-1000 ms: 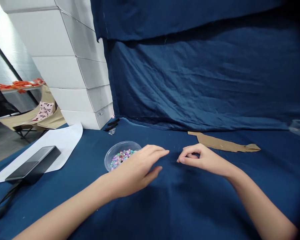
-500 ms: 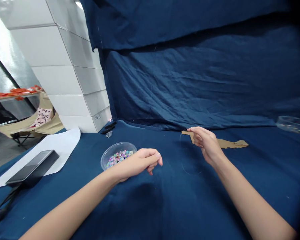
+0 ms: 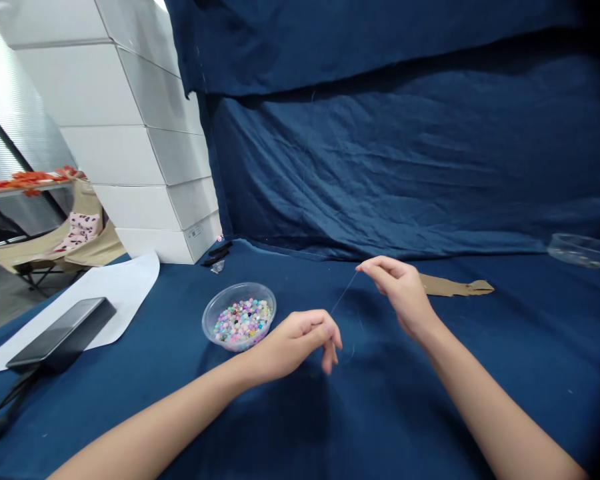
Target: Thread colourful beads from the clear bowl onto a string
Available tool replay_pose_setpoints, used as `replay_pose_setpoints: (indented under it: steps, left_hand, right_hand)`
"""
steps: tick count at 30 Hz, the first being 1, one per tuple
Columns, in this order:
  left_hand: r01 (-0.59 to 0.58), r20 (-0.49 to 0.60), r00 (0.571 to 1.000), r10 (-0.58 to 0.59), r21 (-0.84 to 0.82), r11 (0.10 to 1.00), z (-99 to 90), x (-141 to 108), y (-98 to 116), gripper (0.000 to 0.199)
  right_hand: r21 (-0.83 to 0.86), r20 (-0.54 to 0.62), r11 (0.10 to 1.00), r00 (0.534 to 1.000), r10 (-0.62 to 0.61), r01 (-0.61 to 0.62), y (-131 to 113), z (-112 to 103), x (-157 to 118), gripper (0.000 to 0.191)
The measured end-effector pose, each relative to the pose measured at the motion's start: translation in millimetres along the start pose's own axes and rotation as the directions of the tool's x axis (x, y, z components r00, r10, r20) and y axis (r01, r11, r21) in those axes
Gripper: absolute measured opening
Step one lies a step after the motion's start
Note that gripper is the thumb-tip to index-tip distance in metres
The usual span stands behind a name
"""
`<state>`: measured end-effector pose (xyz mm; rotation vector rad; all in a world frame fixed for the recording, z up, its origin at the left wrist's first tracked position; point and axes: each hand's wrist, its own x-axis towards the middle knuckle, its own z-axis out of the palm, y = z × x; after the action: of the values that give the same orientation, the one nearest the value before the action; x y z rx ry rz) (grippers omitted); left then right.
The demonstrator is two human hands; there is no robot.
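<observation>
A thin clear thread (image 3: 344, 292) runs taut between my hands over the blue cloth. My right hand (image 3: 400, 287) pinches its upper end between thumb and forefinger, just left of a torn cardboard strip (image 3: 455, 287). My left hand (image 3: 295, 343) holds the lower end in its closed fingers, beside a clear plastic bowl (image 3: 239, 289). Many small multicoloured beads (image 3: 243, 320) fill the bottom of that bowl. The strip's left end is hidden behind my right hand.
Blue cloth (image 3: 420, 413) covers the table and hangs behind it. On the left lie white paper (image 3: 125, 287), a dark flat device (image 3: 63, 337) and a black cable (image 3: 5, 407). A clear container (image 3: 583, 250) sits far right. Stacked white boxes (image 3: 130, 147) rise behind small black items (image 3: 216, 254).
My left hand has moved right and away from the bowl. My right hand has shifted left off the cardboard strip. The thread now shows stretched between my hands.
</observation>
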<state>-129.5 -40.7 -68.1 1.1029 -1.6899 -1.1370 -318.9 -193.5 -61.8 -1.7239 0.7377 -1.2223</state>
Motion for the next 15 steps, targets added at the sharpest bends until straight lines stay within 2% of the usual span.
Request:
replay_pose_setpoints:
  steps: [2,5,11,15]
  left_hand:
    - [0.028,-0.034,0.999,-0.03,-0.058,0.998,-4.9,-1.4,-0.1,0.034]
    - [0.054,-0.101,0.993,-0.069,-0.14,0.989,-12.8,-2.2,5.7,0.036]
    - [0.105,-0.205,0.965,-0.165,-0.272,0.957,-30.0,-5.2,23.1,0.033]
    - [0.065,-0.282,0.945,-0.168,-0.343,0.937,-41.3,-7.0,27.9,0.03]
  right_hand:
    - [-0.03,-0.162,0.999,0.987,0.011,-0.016,11.5,-8.5,7.5,0.026]
    - [-0.087,-0.301,0.995,0.953,0.021,-0.049,28.3,-21.7,17.0,0.03]
    - [-0.215,-0.433,0.972,0.902,-0.003,-0.099,51.6,-32.7,27.3,0.036]
    - [-0.343,-0.447,0.931,0.893,-0.046,-0.123,50.1,-44.0,24.5,0.035]
